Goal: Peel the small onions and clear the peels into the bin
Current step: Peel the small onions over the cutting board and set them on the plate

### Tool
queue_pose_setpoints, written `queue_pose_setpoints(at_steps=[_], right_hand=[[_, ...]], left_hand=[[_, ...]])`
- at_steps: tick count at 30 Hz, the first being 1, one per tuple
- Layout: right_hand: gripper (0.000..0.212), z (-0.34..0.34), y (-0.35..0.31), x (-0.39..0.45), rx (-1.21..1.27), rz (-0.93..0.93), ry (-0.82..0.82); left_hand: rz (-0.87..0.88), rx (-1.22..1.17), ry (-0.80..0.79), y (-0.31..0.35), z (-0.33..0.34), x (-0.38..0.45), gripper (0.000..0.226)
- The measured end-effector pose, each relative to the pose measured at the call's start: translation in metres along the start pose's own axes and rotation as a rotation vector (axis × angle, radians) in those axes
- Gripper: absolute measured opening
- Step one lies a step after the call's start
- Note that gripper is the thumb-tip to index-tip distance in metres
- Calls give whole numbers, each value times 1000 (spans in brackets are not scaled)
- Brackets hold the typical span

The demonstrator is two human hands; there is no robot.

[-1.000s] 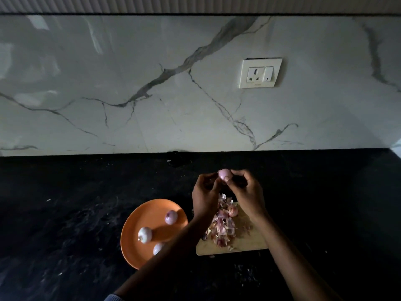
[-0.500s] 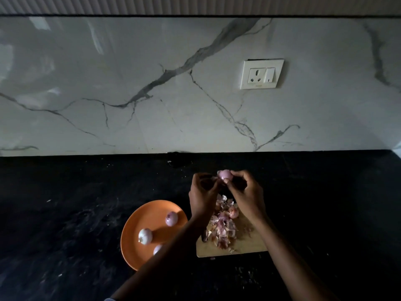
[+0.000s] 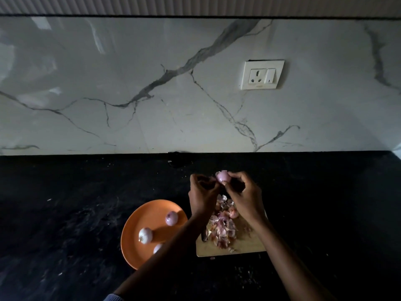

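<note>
My right hand (image 3: 244,195) pinches the onion (image 3: 223,176) above the peels (image 3: 223,230), so my left hand (image 3: 202,195), pinching its skin, drops it there.

You are in a home kitchen: a black stone counter (image 3: 76,192), a marble wall (image 3: 130,83) behind your hands, a wall socket (image 3: 262,74).

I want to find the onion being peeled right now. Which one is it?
Find the orange plate on the black counter, then the wooden board beside it. Above the board's peels, both hands pinch one pink onion in the air. The other onions lie on the plate or board.
</note>
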State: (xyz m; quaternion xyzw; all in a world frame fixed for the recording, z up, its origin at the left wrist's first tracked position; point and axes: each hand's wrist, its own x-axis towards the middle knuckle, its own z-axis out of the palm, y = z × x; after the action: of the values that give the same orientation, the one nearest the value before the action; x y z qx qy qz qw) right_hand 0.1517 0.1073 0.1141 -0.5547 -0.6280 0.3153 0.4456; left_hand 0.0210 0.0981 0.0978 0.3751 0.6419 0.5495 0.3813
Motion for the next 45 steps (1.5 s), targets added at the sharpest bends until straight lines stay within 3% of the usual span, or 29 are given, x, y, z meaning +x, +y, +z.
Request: queue_pose_setpoints(at_steps=[7,12,16,21,25,29,32,39,45], right_hand=[[28,-2,12,5,103,90,-31],[45,-6,23,7,321,219,-80],[29,-7,17,9,530,309,-112],[33,-10,25,8,379,270,-98],[41,-5,23,5,258,225,-88],[36,4,15,3,87,180,-47],[35,6,10,1,48,187,-31],[25,3,5,1,41,154,-16],[31,0,13,3,69,136,-54]], left_hand=[[-55,-125,-83,-3,-3,3,43],[-120,-360,-165,-2,-5,5,39],[-198,-491,-214,0,-6,4,39],[-253,-534,-279,8,-7,3,19],[-148,-347,-154,4,-1,1,32],[-134,-260,103,5,14,-7,24],[-82,-203,167,6,18,-11,18],[72,120,101,12,11,-8,20],[105,106,74,8,4,-1,27]])
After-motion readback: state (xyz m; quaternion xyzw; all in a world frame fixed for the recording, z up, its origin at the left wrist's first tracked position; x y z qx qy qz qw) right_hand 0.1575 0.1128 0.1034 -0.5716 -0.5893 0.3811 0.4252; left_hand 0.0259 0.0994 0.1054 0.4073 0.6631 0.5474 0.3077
